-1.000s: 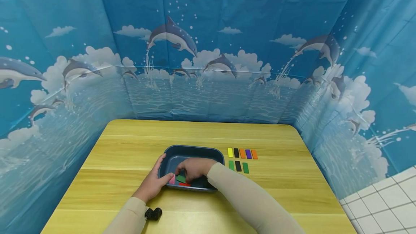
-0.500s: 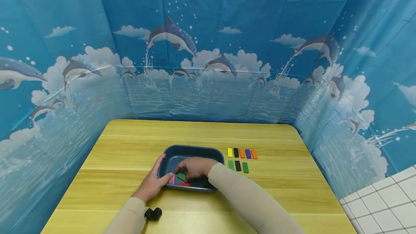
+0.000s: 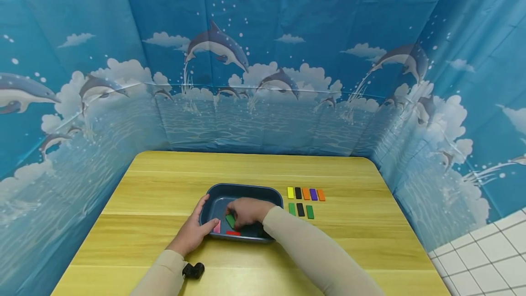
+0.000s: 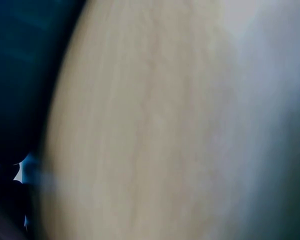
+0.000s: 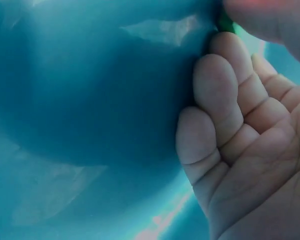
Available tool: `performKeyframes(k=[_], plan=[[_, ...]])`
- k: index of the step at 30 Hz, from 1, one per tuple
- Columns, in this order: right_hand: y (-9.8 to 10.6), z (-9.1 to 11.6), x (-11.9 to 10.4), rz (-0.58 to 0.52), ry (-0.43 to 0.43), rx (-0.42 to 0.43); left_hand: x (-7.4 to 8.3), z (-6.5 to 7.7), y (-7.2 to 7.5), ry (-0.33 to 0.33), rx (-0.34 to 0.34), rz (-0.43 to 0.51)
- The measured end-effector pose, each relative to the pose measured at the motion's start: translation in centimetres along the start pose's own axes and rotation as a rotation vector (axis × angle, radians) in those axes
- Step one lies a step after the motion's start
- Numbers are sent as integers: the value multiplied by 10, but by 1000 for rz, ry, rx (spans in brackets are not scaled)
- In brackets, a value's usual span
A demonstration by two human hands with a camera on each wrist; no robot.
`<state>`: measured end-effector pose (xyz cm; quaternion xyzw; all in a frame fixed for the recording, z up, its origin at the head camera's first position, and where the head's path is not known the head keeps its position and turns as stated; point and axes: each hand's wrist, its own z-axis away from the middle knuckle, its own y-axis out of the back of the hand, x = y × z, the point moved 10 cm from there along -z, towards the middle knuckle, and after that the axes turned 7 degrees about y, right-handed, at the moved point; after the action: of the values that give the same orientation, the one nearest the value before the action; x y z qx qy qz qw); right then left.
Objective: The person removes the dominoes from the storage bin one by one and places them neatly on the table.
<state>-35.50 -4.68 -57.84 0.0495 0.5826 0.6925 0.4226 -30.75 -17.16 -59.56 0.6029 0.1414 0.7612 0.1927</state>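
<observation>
A dark blue rectangular tray (image 3: 246, 188) sits on the wooden table. My left hand (image 3: 193, 234) holds its left front corner, fingers along the outer side and thumb over the rim. Inside, my right hand (image 3: 246, 211) pinches a small flat green block (image 3: 230, 220), tilted near the tray floor. In the right wrist view, a sliver of the green block (image 5: 225, 22) shows between thumb and fingertip; the other fingers are curled. A pink block (image 3: 217, 227) lies under the left thumb's tip, and a red block (image 3: 233, 233) lies by the front wall. The right forearm hides part of the tray.
Right of the tray, flat blocks lie in two rows: a back row with a yellow block (image 3: 290, 192) and a purple block (image 3: 313, 194), and a front row with a black block (image 3: 301, 209) between two green ones. A dolphin-print curtain (image 3: 255, 118) surrounds the table (image 3: 164, 186).
The green block has been turned and lifted slightly within the right fingers, shifting a little away from the red block. The left hand and the tray stay in place.
</observation>
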Motion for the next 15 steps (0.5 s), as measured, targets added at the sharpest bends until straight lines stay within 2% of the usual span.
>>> performKeyframes(k=[7,15], plan=[[8,0,7,-27,14,39,-1,-1,-1,-12,-3,8],[29,10,10,-147,48,106,-1,-1,0,-10,2,-3]])
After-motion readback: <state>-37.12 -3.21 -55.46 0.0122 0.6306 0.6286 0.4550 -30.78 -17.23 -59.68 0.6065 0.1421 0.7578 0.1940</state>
